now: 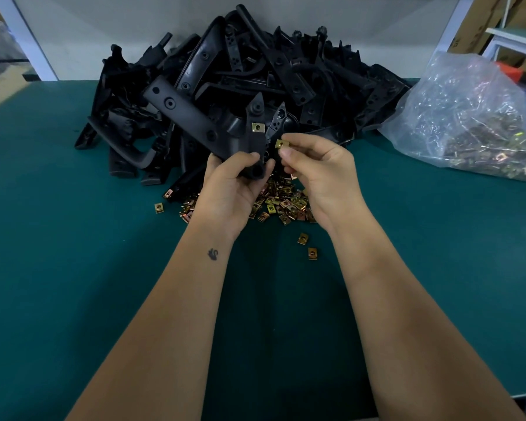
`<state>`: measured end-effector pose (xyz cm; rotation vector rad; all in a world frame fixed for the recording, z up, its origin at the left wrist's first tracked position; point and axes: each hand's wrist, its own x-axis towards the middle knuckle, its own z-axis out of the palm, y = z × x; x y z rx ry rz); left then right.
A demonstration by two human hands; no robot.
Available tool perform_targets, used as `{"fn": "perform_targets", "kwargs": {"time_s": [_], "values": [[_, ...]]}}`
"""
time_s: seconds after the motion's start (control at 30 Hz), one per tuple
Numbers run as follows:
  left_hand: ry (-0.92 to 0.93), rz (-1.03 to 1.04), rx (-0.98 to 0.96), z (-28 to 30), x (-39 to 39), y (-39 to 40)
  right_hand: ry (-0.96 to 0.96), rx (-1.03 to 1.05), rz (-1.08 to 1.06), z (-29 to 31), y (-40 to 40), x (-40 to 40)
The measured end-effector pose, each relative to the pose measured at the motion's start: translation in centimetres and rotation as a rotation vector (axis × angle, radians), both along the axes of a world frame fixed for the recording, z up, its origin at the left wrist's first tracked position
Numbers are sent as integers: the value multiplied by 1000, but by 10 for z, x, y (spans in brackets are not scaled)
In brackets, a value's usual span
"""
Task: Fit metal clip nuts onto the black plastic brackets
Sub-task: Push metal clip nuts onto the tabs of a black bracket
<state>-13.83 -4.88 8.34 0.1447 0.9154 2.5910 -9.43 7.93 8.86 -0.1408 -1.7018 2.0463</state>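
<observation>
While the left hand [236,180] grips the bracket [254,138], the right hand [313,174] pinches a nut [281,144] that may slip or go on crooked.

I count two hands: left hand [234,180], right hand [319,174]. One black bracket [195,120] held, one clip nut [258,127] already on it. One clip nut in fingers [281,144]. Bracket pile [255,71]: dozens, can't count exactly. Loose nut heap [281,205]: dozens. Three stray nuts [302,238] apart from heap. One plastic bag of nuts [468,117].
</observation>
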Motion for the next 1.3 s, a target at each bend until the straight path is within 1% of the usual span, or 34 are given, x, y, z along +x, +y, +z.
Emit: {"fn": "perform_targets", "kwargs": {"time_s": [0.17,0.47,0.6,0.83,0.97,1.07,1.2,1.3], "values": [[11,-27,60,0,-1,-1,3,12,16,1,-1,1],[113,-128,15,-2,0,-2,-103,44,18,3,-4,1],[102,-129,18,-3,-1,-3,-108,68,43,4,-6,1],[106,-116,-39,-3,-2,-5,-81,138,90,4,-7,2],[166,-121,-193,-4,-1,-6,-91,154,67,3,-9,2],[190,-139,-226,-4,-1,-7,-82,108,73,4,-9,2],[189,-163,-180,-3,0,-8,-64,-18,139,6,-9,4],[192,-156,-179,-3,0,-9,-56,-47,157,6,-9,4]]}}
